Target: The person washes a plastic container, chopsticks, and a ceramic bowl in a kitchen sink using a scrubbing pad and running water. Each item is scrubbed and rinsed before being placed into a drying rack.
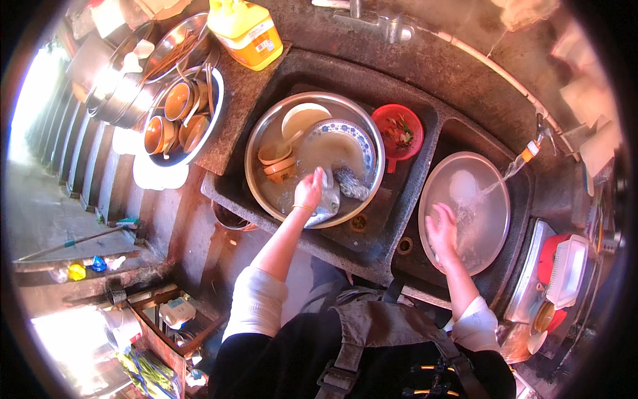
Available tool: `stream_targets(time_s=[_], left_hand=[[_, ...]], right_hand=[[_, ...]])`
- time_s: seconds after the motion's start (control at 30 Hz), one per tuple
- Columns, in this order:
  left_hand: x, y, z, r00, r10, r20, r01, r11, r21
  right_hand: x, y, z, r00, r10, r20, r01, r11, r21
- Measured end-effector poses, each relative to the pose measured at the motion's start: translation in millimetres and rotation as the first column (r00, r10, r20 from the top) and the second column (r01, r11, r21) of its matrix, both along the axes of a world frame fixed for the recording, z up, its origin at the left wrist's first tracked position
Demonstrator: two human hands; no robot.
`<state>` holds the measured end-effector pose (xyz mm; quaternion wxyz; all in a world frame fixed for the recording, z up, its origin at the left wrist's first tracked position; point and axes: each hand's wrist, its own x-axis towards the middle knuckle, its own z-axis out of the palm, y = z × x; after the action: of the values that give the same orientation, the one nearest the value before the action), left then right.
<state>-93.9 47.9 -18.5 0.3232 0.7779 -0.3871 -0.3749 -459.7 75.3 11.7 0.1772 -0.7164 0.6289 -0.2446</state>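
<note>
My left hand (307, 192) is over the steel basin (253, 197) in the left sink bowl, fingers bent beside a silvery, shiny piece (326, 202); whether it grips that piece is unclear. A grey mesh scrubber (351, 183) lies just right of it. In the cloudy water sit a blue-patterned plate (366, 142), a pale bowl (306, 117) and stacked small brown bowls (279, 167). My right hand (442, 229), fingers apart, is at the left side of a second basin (478, 259) full of water. A tap hose (526, 153) pours into that basin.
A red strainer (398, 132) with food scraps stands beside the steel basin. Left of the sink are a tub (218, 95) of brown bowls, a yellow jug (246, 35) and steel pots (124, 102). A white plastic basket (565, 272) sits at right.
</note>
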Motion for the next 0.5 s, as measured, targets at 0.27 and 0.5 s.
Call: stream_targets(time_s=[0.27, 0.5], left_hand=[[44, -9, -40, 0.138, -0.931, 0.338, 0.822, 0.298, 0.485], [79, -142, -45, 0.650, -0.444, 0.617, 0.596, 0.801, -0.052]], right_hand=[[179, -55, -39, 0.965, 0.233, 0.119, -0.255, 0.943, 0.216], [268, -55, -62, 0.879, 0.410, -0.244, -0.202, 0.782, 0.589]])
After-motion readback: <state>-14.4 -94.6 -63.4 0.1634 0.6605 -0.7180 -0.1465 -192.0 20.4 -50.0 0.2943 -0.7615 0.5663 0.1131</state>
